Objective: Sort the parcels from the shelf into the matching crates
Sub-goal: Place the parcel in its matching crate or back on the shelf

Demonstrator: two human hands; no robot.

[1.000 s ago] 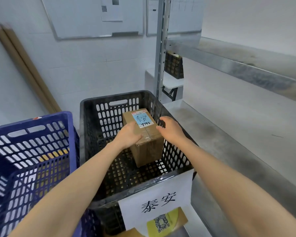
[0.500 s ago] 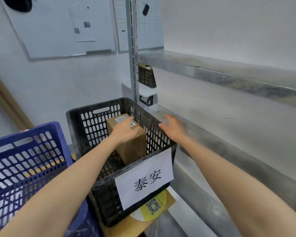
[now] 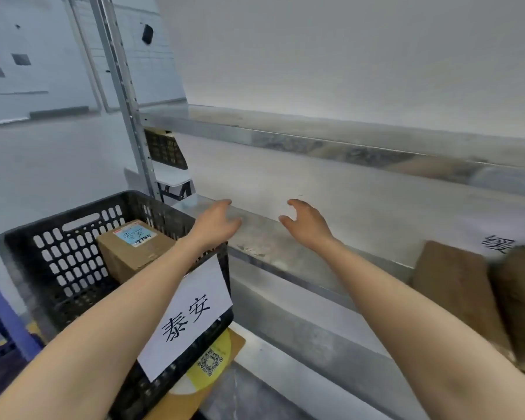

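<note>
Two black perforated plastic crates: the near crate point(image 3: 73, 207) and a far crate point(image 3: 164, 150) beyond it. Three brown cardboard parcels: one parcel point(image 3: 134, 253) inside the near crate, two shelf parcels point(image 3: 449, 295) to its right. One blue plastic crate point(image 3: 9, 322) to its left.

Metal shelf point(image 3: 285, 256), brown parcels point(image 3: 455, 286) at its right end

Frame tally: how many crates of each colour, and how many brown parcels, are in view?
Black crates: 2, near and far
Blue crate: 1
Brown parcels: 3, one in the near crate, two on the shelf
Total: 6. The white item at right is too blurred to class.
</note>
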